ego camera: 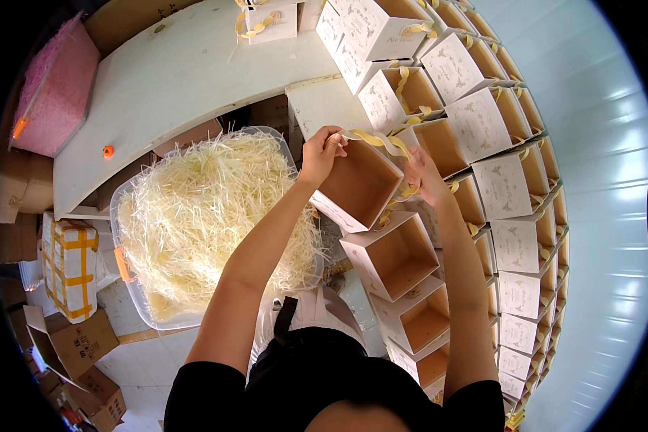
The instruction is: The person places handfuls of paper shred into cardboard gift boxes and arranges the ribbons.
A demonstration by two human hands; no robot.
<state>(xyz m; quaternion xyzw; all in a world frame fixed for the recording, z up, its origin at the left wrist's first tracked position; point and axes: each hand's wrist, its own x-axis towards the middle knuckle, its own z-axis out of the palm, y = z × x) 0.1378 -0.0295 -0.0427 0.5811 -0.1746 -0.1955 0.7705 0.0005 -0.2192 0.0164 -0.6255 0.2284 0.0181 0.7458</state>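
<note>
An open white gift box (359,183) with a brown inside sits in front of me, printed on its outer side. Across its far edge runs a twisted yellow and cream ribbon (375,139). My left hand (321,156) pinches the ribbon's left end at the box's corner. On the other side, my right hand (424,175) has its fingers closed on the ribbon, partly behind it. Just left of the box stands a clear plastic tub (140,318) heaped with pale yellow shredded filler (210,210).
Stacked white boxes (478,121) with ribbons form a wall on my right; more open boxes (402,254) stand nearer me. A pale table (194,70) carries a small orange object (108,152) and a tub of pink filler (59,92). Cardboard cartons (78,340) lie at lower left.
</note>
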